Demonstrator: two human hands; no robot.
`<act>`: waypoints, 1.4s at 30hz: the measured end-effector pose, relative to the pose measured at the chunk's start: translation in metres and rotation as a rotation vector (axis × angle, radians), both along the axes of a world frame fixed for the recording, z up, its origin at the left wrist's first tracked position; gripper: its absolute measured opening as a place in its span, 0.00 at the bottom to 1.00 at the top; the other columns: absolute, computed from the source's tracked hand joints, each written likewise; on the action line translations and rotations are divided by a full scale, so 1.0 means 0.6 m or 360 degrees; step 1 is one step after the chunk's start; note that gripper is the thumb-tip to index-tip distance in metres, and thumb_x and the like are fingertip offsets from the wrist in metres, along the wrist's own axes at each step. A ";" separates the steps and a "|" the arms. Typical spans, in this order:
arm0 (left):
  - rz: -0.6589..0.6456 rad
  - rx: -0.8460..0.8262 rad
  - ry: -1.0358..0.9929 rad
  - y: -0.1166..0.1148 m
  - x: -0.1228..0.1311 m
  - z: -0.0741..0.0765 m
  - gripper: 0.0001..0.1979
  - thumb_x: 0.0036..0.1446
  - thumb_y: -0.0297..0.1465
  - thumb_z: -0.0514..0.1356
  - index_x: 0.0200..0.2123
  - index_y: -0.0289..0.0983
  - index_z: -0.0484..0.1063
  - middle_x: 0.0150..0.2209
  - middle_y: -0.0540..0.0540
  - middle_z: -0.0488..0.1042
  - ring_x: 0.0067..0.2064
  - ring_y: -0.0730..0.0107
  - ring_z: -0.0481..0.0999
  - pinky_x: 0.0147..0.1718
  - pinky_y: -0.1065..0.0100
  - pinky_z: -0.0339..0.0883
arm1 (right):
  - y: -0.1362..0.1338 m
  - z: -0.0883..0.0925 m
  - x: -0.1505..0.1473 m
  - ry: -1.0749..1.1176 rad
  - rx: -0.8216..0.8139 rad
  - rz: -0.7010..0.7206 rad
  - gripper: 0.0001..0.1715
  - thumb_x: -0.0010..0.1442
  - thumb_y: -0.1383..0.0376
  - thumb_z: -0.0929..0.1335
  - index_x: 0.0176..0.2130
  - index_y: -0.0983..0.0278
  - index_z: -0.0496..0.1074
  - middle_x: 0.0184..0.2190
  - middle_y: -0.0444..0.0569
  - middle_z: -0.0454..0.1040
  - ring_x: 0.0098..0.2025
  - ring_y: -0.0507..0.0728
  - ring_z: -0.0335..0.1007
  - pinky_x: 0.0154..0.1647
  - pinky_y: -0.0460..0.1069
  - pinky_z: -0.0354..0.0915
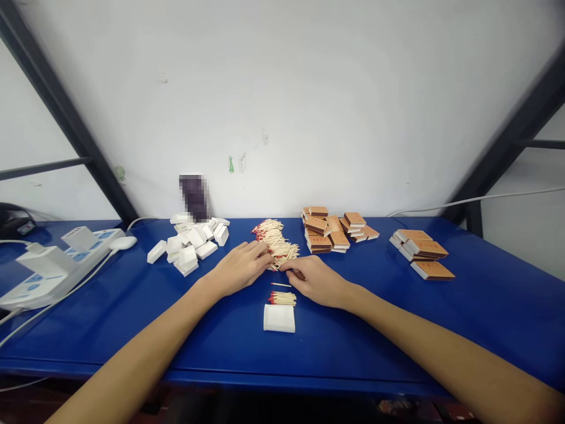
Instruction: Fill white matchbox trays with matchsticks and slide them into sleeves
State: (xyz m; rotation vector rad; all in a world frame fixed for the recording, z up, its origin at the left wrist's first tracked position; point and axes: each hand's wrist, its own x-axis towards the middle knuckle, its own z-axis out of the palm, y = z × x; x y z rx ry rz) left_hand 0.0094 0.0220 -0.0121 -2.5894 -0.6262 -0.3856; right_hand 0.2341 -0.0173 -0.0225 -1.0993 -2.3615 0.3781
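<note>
A heap of loose red-tipped matches (pixel 278 241) lies at the middle of the table. My left hand (pixel 242 266) rests against the heap's left front side, fingers slightly bent and touching matches, with no firm grip showing. At the heap's front right edge, my right hand (pixel 313 280) has its thumb and index finger drawn together at a match, whose end is partly hidden. Below the hands lies a single match (pixel 281 285), heads to the left. Nearer to me are a small bundle of matches (pixel 283 298) and a white matchbox tray (pixel 279 318).
White matchbox trays (pixel 194 238) are piled at left, before a pixelated dark object (pixel 194 197). Orange-brown matchbox covers (pixel 329 227) form a heap right of the matches; several more matchboxes (pixel 424 250) stack farther right. A power strip (pixel 62 277) with cables occupies the left side.
</note>
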 end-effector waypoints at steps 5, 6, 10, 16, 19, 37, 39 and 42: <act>-0.0036 -0.0174 -0.0103 -0.007 0.002 0.001 0.12 0.70 0.31 0.48 0.42 0.35 0.70 0.39 0.44 0.69 0.39 0.65 0.68 0.38 0.64 0.64 | 0.000 0.002 0.001 0.0026 -0.0075 0.0030 0.16 0.60 0.74 0.62 0.40 0.65 0.78 0.21 0.41 0.69 0.21 0.48 0.58 0.28 0.45 0.54; -0.0044 -0.0199 -0.0122 -0.009 0.003 0.000 0.12 0.70 0.30 0.48 0.41 0.35 0.70 0.39 0.43 0.69 0.40 0.65 0.69 0.39 0.64 0.64 | 0.001 0.000 0.001 0.0062 -0.0093 0.0020 0.14 0.60 0.72 0.63 0.39 0.65 0.77 0.19 0.39 0.67 0.21 0.48 0.57 0.27 0.44 0.54; -0.0093 -0.0168 -0.0123 -0.014 0.008 0.000 0.11 0.69 0.30 0.49 0.42 0.35 0.71 0.39 0.43 0.69 0.40 0.64 0.69 0.39 0.63 0.65 | 0.006 -0.011 0.005 0.0251 -0.0152 -0.0048 0.09 0.60 0.62 0.68 0.38 0.65 0.76 0.18 0.37 0.62 0.20 0.48 0.56 0.25 0.44 0.53; -0.0146 -0.0070 -0.0151 -0.018 0.014 0.001 0.09 0.67 0.29 0.52 0.39 0.35 0.71 0.38 0.43 0.69 0.40 0.64 0.68 0.39 0.64 0.64 | 0.009 -0.016 0.007 0.0361 -0.0160 0.0032 0.14 0.64 0.60 0.65 0.33 0.65 0.75 0.20 0.40 0.65 0.22 0.49 0.56 0.25 0.45 0.53; -0.0141 -0.0006 -0.0203 -0.017 0.014 0.000 0.08 0.66 0.30 0.53 0.39 0.35 0.72 0.38 0.43 0.69 0.39 0.64 0.67 0.39 0.64 0.63 | 0.006 -0.012 0.005 0.0403 -0.0172 0.0016 0.13 0.63 0.61 0.65 0.32 0.65 0.76 0.21 0.41 0.66 0.23 0.49 0.56 0.25 0.45 0.53; -0.0171 -0.0071 -0.0280 -0.009 0.016 -0.005 0.09 0.66 0.30 0.53 0.38 0.35 0.73 0.39 0.42 0.70 0.41 0.63 0.66 0.40 0.63 0.64 | 0.003 -0.002 -0.010 0.0445 -0.0345 -0.0076 0.18 0.61 0.61 0.65 0.23 0.65 0.73 0.17 0.40 0.61 0.21 0.48 0.53 0.23 0.45 0.49; -0.0157 -0.0153 -0.0280 -0.007 0.014 -0.005 0.10 0.66 0.31 0.54 0.38 0.36 0.74 0.39 0.42 0.69 0.41 0.63 0.66 0.41 0.62 0.64 | 0.003 -0.002 -0.010 0.0446 -0.0329 -0.0102 0.16 0.60 0.62 0.65 0.25 0.66 0.75 0.18 0.41 0.64 0.22 0.49 0.55 0.23 0.45 0.51; -0.0140 -0.0306 -0.0287 -0.004 0.009 -0.005 0.10 0.66 0.34 0.55 0.40 0.36 0.75 0.41 0.42 0.69 0.42 0.63 0.66 0.43 0.62 0.64 | 0.004 -0.001 -0.006 0.0400 -0.0307 -0.0113 0.15 0.59 0.63 0.65 0.24 0.66 0.74 0.17 0.41 0.66 0.22 0.49 0.56 0.24 0.45 0.52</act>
